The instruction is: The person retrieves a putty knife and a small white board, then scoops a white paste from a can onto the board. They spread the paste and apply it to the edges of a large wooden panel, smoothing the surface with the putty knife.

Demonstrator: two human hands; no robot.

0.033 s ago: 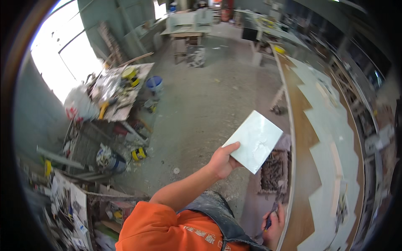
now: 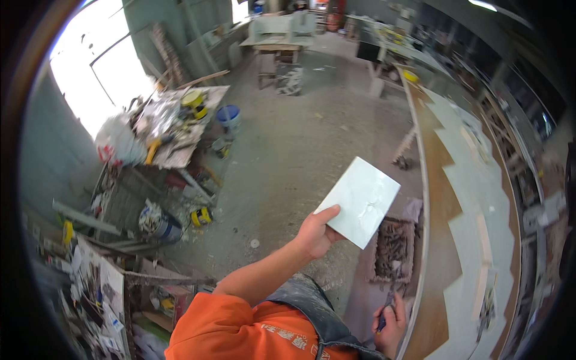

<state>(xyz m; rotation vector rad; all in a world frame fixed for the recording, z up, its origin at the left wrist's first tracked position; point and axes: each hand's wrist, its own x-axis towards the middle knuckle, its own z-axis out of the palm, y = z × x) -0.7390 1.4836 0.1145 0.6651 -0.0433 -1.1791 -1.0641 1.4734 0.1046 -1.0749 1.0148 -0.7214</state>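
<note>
Above the concrete floor (image 2: 300, 150), a pale tile (image 2: 360, 201) was pinched at its near corner by the left hand (image 2: 315, 234), slanting up-right, while a pen (image 2: 382, 324) was gripped in the right hand (image 2: 391, 321) beside the table (image 2: 474, 198).

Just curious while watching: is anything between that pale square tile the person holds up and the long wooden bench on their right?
Nothing visible. The left hand grips the pale square tile by one corner, in open air above the grey floor. The long wooden bench lies just right of it; only a crate of dark pieces sits below.
</note>
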